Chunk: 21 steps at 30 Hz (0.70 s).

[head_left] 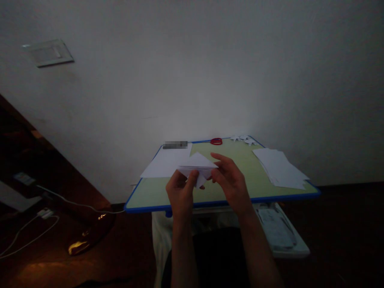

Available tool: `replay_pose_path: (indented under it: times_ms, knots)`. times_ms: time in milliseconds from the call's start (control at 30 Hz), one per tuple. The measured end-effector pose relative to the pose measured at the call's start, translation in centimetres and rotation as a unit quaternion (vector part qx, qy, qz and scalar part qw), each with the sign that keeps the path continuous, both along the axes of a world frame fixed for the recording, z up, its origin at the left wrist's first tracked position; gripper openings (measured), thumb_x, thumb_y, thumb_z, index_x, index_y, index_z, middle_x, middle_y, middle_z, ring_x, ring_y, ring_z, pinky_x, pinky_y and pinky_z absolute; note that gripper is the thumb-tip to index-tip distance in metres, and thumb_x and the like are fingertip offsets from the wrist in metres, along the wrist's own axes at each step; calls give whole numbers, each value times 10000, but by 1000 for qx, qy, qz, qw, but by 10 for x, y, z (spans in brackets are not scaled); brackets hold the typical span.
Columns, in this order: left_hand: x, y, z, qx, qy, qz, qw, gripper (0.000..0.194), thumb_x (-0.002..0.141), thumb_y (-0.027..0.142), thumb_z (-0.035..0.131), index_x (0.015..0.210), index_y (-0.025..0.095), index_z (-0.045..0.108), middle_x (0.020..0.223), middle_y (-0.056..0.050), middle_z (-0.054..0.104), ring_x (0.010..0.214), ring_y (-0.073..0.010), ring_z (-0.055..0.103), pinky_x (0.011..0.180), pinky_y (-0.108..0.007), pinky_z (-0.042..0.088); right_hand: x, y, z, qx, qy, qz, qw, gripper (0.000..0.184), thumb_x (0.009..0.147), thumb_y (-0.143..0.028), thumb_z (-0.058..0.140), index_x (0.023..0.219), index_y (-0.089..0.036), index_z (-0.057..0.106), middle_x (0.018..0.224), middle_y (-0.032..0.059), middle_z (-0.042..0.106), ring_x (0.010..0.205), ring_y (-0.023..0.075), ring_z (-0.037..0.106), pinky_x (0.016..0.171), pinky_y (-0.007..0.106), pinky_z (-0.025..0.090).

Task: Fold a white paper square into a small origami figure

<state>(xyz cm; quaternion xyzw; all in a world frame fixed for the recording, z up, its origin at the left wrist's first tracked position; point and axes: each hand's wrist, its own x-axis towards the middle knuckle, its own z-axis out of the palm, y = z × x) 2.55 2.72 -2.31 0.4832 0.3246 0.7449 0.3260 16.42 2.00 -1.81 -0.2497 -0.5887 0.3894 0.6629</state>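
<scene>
Above the near part of a pale green table (231, 164) with a blue edge, I hold a folded piece of white paper (198, 160) with pointed corners and several layers. My left hand (182, 188) pinches its lower left part, thumb on the near side. At the paper's right corner is my right hand (230, 180), its thumb and fingertips closed on the edge while the index finger stands apart above it. The fingers behind the paper are partly hidden.
White sheets (280, 168) lie at the right and a white sheet (166, 162) at the left, with a dark blurred object (175, 145) at its far end. Red-handled scissors (216, 141) and small folded paper pieces (243, 139) lie by the wall. An open drawer (279, 230) sticks out below.
</scene>
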Motion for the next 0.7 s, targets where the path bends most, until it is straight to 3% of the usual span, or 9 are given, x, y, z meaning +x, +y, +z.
replay_pose_path:
  times_ms: [100, 233, 367, 500, 567, 700]
  knots:
    - [3, -3, 4, -10, 5, 7, 1000, 289, 764, 396, 853, 823, 149, 715, 733, -26, 751, 547, -144, 670, 454, -222, 525, 0, 0, 1, 10, -29, 7, 999, 183, 968, -350, 656, 1108, -269, 743, 960, 15, 699, 832, 152, 672, 754, 280, 576]
    - [5, -5, 7, -31, -1, -1, 1000, 334, 744, 387, 865, 870, 163, 652, 767, -24, 770, 582, -147, 697, 521, -225, 554, -1, 2, -1, -1, -26, 40, 999, 195, 920, -339, 727, 1104, -277, 746, 1030, 26, 675, 853, 167, 684, 746, 305, 594]
    - [3, -10, 10, -52, -20, 13, 998, 513, 714, 374, 889, 1092, 199, 588, 730, 2, 766, 596, -146, 707, 565, -209, 545, 0, 5, -4, 19, -28, 39, 999, 231, 881, -284, 765, 1112, -295, 760, 1066, 36, 635, 910, 189, 671, 775, 330, 598]
    - [-6, -16, 13, -78, 34, -24, 996, 652, 760, 377, 858, 1321, 187, 588, 601, 45, 689, 522, -110, 639, 533, -177, 492, 5, 7, -7, 51, -62, 17, 997, 232, 905, -211, 716, 1113, -296, 772, 1052, 42, 635, 949, 192, 643, 802, 323, 555]
    - [-13, -15, 11, -97, 58, -56, 992, 616, 749, 371, 865, 1289, 173, 645, 620, 33, 691, 527, -104, 620, 544, -185, 500, 9, 7, -7, 67, -83, 2, 994, 250, 906, -175, 696, 1108, -299, 776, 1036, 39, 636, 932, 186, 632, 799, 320, 533]
    - [-24, -12, 6, -115, 84, -121, 982, 304, 781, 374, 833, 949, 130, 764, 860, -52, 757, 713, -142, 678, 659, -228, 559, 13, 4, -6, 82, -127, -3, 989, 264, 902, -143, 669, 1087, -289, 787, 1009, 40, 638, 934, 190, 632, 808, 323, 518]
